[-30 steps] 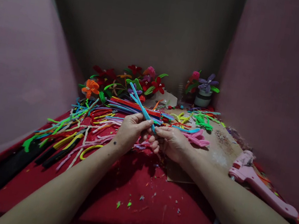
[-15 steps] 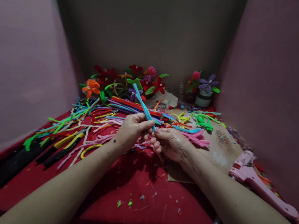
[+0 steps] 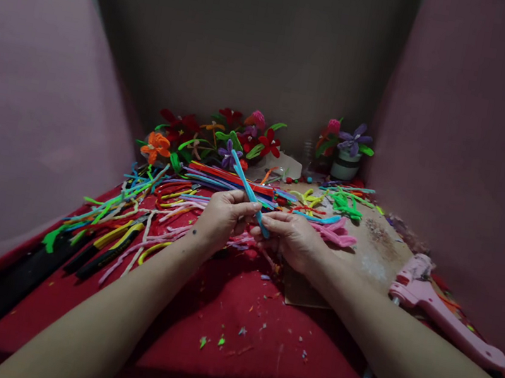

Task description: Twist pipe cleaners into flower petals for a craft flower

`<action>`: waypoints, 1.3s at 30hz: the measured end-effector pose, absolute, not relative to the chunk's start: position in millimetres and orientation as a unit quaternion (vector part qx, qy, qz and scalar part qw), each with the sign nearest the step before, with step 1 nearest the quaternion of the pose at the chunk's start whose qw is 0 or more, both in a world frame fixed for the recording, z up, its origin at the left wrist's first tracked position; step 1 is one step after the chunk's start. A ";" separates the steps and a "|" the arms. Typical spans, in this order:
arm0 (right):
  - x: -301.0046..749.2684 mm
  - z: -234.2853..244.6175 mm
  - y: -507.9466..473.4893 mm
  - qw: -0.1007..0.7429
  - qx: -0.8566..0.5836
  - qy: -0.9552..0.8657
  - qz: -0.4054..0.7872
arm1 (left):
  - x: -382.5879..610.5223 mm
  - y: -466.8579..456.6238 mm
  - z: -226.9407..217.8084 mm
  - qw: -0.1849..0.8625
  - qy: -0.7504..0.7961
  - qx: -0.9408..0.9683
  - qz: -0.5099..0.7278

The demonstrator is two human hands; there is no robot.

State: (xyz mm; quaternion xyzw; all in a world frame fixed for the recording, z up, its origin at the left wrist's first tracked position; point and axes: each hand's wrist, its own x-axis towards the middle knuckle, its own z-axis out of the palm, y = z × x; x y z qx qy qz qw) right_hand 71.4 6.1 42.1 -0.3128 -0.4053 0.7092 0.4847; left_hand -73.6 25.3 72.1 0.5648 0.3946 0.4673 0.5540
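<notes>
Several light-blue pipe cleaners form a slim bundle held up above the table, slanting from upper left to lower right. My left hand pinches the bundle around its middle between thumb and fingers. Close beside it, my right hand grips the lower part with thumb and forefinger, and a short end sticks out below. Behind the hands lies a pile of red, purple and blue pipe cleaners. Pink looped pipe cleaners rest just beyond my right hand.
Black-and-yellow pliers lie at left among loose pipe cleaners. A pink glue gun rests at right, by a brown board. Pipe-cleaner flowers stand at the back, some in a small pot. Scraps dot the red cloth.
The blue bundle has slid down through my hands: its upper tip is lower, and a short end now shows below my fingers. My right fingers have shifted their grip slightly.
</notes>
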 end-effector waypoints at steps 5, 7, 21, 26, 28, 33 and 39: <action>70.9 38.9 7.1 0.496 -0.323 -0.429 0.682 | -70.8 22.7 71.6 0.558 0.403 0.568 0.452; 70.5 39.2 7.1 0.496 -0.328 -0.423 0.684 | -69.8 21.2 72.9 0.558 0.408 0.565 0.450; 68.6 42.0 5.9 0.509 -0.376 -0.424 0.648 | -69.6 18.0 76.2 0.460 0.444 0.657 0.399; 70.2 42.9 7.3 0.516 -0.373 -0.410 0.653 | -73.4 18.0 70.8 0.191 0.408 0.803 0.390; 72.0 44.9 8.0 0.522 -0.358 -0.417 0.652 | -76.5 20.0 70.7 0.087 0.353 0.858 0.362; 75.4 49.6 8.0 0.504 -0.339 -0.439 0.662 | -84.7 27.6 79.4 -0.115 0.258 0.900 0.333; 75.6 47.7 6.8 0.452 -0.354 -0.495 0.652 | -89.0 24.8 89.9 -0.094 0.247 0.940 0.216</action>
